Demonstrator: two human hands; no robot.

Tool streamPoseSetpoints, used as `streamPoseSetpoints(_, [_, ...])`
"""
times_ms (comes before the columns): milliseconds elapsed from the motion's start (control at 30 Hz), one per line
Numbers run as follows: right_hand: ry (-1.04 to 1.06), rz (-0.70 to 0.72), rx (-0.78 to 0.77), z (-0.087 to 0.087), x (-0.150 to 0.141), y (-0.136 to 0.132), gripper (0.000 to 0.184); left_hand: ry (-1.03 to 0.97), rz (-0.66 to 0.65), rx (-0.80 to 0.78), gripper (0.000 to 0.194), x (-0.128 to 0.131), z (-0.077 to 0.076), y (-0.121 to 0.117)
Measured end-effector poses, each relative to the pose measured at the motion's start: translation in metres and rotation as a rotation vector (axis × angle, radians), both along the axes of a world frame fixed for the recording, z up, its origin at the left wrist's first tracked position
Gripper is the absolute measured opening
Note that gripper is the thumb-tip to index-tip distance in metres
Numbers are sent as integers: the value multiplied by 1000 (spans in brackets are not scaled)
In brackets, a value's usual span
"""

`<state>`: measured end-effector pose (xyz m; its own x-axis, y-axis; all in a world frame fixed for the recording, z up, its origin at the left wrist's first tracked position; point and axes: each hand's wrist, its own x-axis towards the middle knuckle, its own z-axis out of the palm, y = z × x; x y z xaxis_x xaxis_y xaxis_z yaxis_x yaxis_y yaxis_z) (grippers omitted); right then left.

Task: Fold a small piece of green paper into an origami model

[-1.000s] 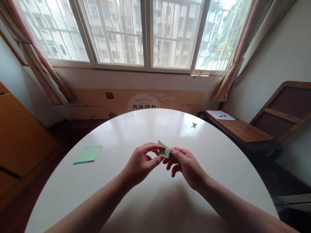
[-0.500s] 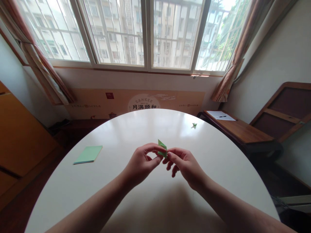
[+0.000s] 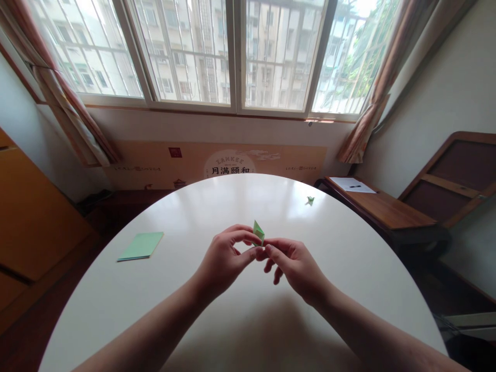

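Observation:
A small folded piece of green paper (image 3: 258, 231) is held above the round white table (image 3: 186, 217), pinched from both sides. My left hand (image 3: 225, 261) grips it between thumb and forefinger from the left. My right hand (image 3: 296, 266) pinches its right side, with the other fingers curled under. Only the upper pointed part of the paper shows above the fingertips. A stack of green paper sheets (image 3: 141, 245) lies flat on the table to the left of my hands.
A tiny green folded figure (image 3: 309, 199) sits near the table's far right edge. A wooden side table (image 3: 387, 206) with a white sheet and pen (image 3: 352, 184) stands at the right. Barred windows and curtains fill the back wall.
The green paper has been folded narrower between my fingertips. It now shows as a smaller, more upright point. My hands have drawn slightly closer together.

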<state>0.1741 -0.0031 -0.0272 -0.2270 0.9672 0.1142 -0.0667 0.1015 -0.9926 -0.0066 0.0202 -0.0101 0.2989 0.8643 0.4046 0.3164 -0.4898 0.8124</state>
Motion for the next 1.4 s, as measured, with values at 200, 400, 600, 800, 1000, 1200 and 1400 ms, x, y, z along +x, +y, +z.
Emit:
streamPoseSetpoints(200, [3, -3, -22, -2, 1, 0, 35, -16, 0, 4, 9, 0, -1, 2])
streamPoseSetpoints(400, [7, -4, -34, -3, 0, 0, 36, -15, 3, 9, 8, 0, -3, 2])
streamPoseSetpoints(600, [-29, 9, -14, -1, -2, -1, 34, 31, 24, 27, 8, 1, -1, -4])
streamPoseSetpoints(800, [-84, 3, 29, -2, -2, -2, 32, 96, 43, 82, 8, 6, -2, -8])
streamPoseSetpoints(1000, [-73, 5, 31, -4, -1, -2, 31, 155, 54, 152, 5, 8, 0, -11])
streamPoseSetpoints(1200, [-74, -8, 33, -3, -1, -1, 30, 228, 75, 228, 9, 8, 1, -14])
streamPoseSetpoints(1400, [-72, -28, 36, -4, -2, -1, 31, 237, 78, 259, 11, 8, 1, -13])
